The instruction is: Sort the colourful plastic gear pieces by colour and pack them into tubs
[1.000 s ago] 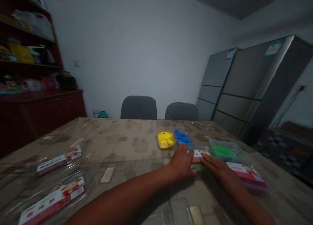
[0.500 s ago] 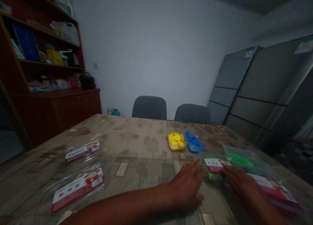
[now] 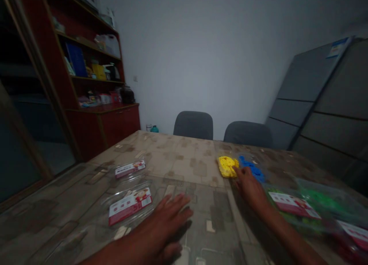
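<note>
My left hand (image 3: 165, 223) hovers low over the patterned table (image 3: 184, 161), fingers stretched out and holding nothing, just right of a clear lidded box with a red-and-white label (image 3: 130, 205). My right hand (image 3: 249, 185) reaches forward; its fingertips touch the near edge between the open tray of yellow pieces (image 3: 226, 166) and the tray of blue pieces (image 3: 253, 169). Its fingers look loosely curled and nothing shows in them. A lidded box with green pieces (image 3: 290, 209) lies right of my right forearm.
A second labelled clear box (image 3: 130, 169) lies farther left. Another green tray (image 3: 319, 198) and a red-labelled box (image 3: 355, 234) sit at the right edge. Two grey chairs (image 3: 193, 125) stand behind the table, a red shelf unit (image 3: 94, 84) at left, grey cabinets (image 3: 324, 107) at right.
The view has swung left. My left hand has moved left off the green box toward the labelled clear box. My right hand has left the green box and reached forward to the yellow and blue trays.
</note>
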Tool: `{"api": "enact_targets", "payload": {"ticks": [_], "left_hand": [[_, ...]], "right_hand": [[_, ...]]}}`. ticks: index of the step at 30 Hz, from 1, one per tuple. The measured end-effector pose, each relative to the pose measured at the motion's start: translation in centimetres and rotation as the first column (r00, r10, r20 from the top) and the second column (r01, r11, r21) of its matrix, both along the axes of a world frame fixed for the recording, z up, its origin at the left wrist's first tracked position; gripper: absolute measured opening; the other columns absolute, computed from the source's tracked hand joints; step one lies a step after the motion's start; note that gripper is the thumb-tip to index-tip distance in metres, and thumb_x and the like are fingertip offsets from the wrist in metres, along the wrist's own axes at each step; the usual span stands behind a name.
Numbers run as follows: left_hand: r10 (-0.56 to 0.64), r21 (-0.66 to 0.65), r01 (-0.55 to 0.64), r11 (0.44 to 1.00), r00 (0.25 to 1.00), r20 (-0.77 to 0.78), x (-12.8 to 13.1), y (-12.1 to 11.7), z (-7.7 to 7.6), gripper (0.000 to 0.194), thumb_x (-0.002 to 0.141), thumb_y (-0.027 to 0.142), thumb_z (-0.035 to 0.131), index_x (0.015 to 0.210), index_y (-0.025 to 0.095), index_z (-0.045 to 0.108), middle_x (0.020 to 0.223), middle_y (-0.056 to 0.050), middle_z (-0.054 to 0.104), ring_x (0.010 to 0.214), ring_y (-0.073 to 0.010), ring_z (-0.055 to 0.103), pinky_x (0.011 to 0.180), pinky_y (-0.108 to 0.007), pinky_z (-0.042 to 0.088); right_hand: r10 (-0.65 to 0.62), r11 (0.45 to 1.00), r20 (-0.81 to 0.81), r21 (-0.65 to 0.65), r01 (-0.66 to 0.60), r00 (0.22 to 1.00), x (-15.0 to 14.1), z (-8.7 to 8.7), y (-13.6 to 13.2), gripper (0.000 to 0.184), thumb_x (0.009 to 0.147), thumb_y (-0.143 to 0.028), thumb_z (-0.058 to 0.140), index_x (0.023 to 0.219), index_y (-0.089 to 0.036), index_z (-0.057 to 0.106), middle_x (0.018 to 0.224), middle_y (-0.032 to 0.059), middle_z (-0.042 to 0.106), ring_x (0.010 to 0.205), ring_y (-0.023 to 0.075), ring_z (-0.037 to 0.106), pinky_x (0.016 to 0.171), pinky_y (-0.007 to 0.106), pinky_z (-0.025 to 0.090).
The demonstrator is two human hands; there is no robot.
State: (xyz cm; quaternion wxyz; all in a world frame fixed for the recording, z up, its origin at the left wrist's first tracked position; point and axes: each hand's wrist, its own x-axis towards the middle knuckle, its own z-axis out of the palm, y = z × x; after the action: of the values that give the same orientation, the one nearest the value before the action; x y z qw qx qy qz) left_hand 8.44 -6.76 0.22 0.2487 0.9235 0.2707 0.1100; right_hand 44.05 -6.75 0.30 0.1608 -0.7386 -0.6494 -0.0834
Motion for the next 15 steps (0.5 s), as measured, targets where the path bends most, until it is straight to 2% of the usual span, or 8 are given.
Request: {"api": "enact_targets", "payload": {"ticks": [1,3,6,10,15], "left_hand": [[0.060,-0.008,-0.060,0.998,0.997,-0.049,-1.1,0.8,0.7,0.074,0.083,0.024,0.068,0.150,0.036,0.039,0.163,-0.005,0.025,0.148,-0.0368,0.024,0.118,-0.063,0.021],[0.203,0.020,-0.202,0.979,0.974,-0.101,-3.5,3.0,2.0,0.074,0.082,0.024,0.067,0.150,0.029,0.040,0.161,-0.009,0.032,0.147,-0.0355,0.028,0.118,-0.060,0.021],[0.344,0.122,-0.331,0.936,0.932,-0.112,-7.1,6.2,2.9,0.064,0.083,0.031,0.064,0.145,0.024,0.047,0.156,-0.011,0.042,0.145,-0.0332,0.034,0.119,-0.054,0.022],[0.389,0.118,-0.377,0.919,0.916,-0.101,-10.1,8.6,2.9,0.056,0.090,0.039,0.056,0.143,0.020,0.050,0.153,-0.010,0.046,0.139,-0.0296,0.045,0.116,-0.045,0.031],[0.422,0.129,-0.410,0.903,0.904,-0.075,-10.2,8.9,3.3,0.052,0.091,0.034,0.051,0.139,0.014,0.053,0.150,-0.013,0.050,0.137,-0.0284,0.047,0.115,-0.043,0.032]], "right_hand": [[-0.004,1.000,0.003,0.008,0.004,1.000,-0.2,-0.3,0.7,0.047,0.089,-0.013,0.048,0.134,-0.009,0.059,0.130,0.0256,0.060,0.106,0.0353,0.068,0.087,0.043,0.053],[0.002,1.000,0.003,0.015,-0.002,1.000,-0.5,-1.2,1.8,0.043,0.089,-0.012,0.050,0.129,-0.010,0.063,0.131,0.0251,0.059,0.105,0.0352,0.068,0.085,0.042,0.053],[0.023,1.000,0.003,0.018,-0.023,1.000,-0.6,-2.5,2.8,0.035,0.088,-0.014,0.051,0.120,-0.012,0.065,0.121,0.0202,0.063,0.097,0.0301,0.068,0.081,0.039,0.052],[0.027,0.998,-0.008,0.049,-0.027,1.000,-0.1,-3.1,3.5,0.023,0.090,-0.021,0.046,0.103,-0.014,0.064,0.105,0.0159,0.064,0.085,0.0260,0.066,0.071,0.035,0.051],[0.132,0.985,-0.095,0.125,-0.120,0.987,0.3,-2.4,2.1,0.025,0.089,-0.034,0.044,0.085,-0.019,0.063,0.090,0.0134,0.068,0.079,0.0275,0.067,0.067,0.037,0.053]]}}
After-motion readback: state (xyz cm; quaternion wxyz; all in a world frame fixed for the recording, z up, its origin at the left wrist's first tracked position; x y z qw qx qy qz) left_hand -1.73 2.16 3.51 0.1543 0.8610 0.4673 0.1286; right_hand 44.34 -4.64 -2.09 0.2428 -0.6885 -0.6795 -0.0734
